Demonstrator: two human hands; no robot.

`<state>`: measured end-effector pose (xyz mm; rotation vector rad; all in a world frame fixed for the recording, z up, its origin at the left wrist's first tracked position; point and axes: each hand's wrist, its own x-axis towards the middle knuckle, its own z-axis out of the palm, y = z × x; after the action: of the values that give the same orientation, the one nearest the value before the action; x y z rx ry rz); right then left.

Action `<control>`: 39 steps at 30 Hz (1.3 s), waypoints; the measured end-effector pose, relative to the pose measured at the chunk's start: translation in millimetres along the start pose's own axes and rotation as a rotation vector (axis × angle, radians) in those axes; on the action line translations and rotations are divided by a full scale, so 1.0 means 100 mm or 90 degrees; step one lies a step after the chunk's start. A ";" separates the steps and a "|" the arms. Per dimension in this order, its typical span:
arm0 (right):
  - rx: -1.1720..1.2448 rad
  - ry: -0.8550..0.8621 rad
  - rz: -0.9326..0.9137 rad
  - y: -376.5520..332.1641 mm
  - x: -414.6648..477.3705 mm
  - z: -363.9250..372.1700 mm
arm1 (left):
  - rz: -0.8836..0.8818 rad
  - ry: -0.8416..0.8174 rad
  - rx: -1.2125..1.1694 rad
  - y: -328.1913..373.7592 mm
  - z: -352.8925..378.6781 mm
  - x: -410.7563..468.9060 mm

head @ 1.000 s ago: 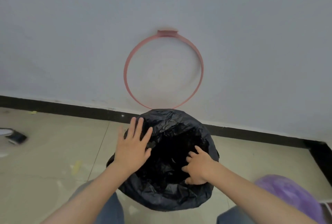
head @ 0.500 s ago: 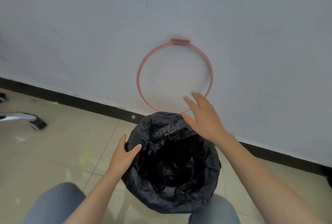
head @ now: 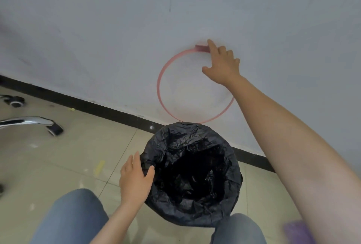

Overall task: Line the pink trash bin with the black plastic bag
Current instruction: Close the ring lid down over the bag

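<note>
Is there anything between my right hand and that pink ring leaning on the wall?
Nothing visible. The right hand is already at the top of the pink ring, fingers by its tab against the wall. The left hand holds the bag at its rim below the ring, out of the way.

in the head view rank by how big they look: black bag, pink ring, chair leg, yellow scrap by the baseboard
1. black bag
2. pink ring, nearly as wide but farther away, so true order is unsure
3. chair leg
4. yellow scrap
</note>
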<state>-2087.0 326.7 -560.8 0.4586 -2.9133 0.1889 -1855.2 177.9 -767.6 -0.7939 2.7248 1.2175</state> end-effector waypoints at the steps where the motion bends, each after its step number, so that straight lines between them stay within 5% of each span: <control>1: -0.006 -0.001 0.000 0.00 -0.01 -0.04 | -0.043 -0.018 -0.019 0.00 0.00 -0.04; 6: -0.056 0.005 0.007 0.00 -0.15 -0.20 | -0.102 -0.121 -0.297 0.02 0.06 -0.12; 9: -0.106 0.103 -0.033 0.00 -0.34 -0.19 | -0.201 -0.153 -0.438 0.09 0.06 -0.10; 14: -0.016 0.141 -0.106 -0.05 -0.67 -0.16 | -0.330 -0.185 -0.673 0.12 -0.01 -0.04; 24: 0.045 0.036 -0.107 -0.10 -1.34 -0.11 | -0.311 -0.189 -0.744 0.32 -0.14 0.38; 29: 0.031 0.006 -0.145 -0.14 -1.66 0.08 | -0.243 -0.224 -0.562 0.31 -0.23 0.37; 34: 0.050 0.027 -0.151 -0.14 -1.84 0.30 | 0.060 -0.022 -0.261 0.10 -0.17 0.29; 39: 0.037 0.015 -0.164 -0.19 -2.11 0.57 | 0.235 -0.094 0.121 -0.15 -0.04 0.19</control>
<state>-1893.0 361.0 -657.5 0.8285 -2.7961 0.2394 -1864.5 158.4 -779.7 -0.1762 2.8848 0.9940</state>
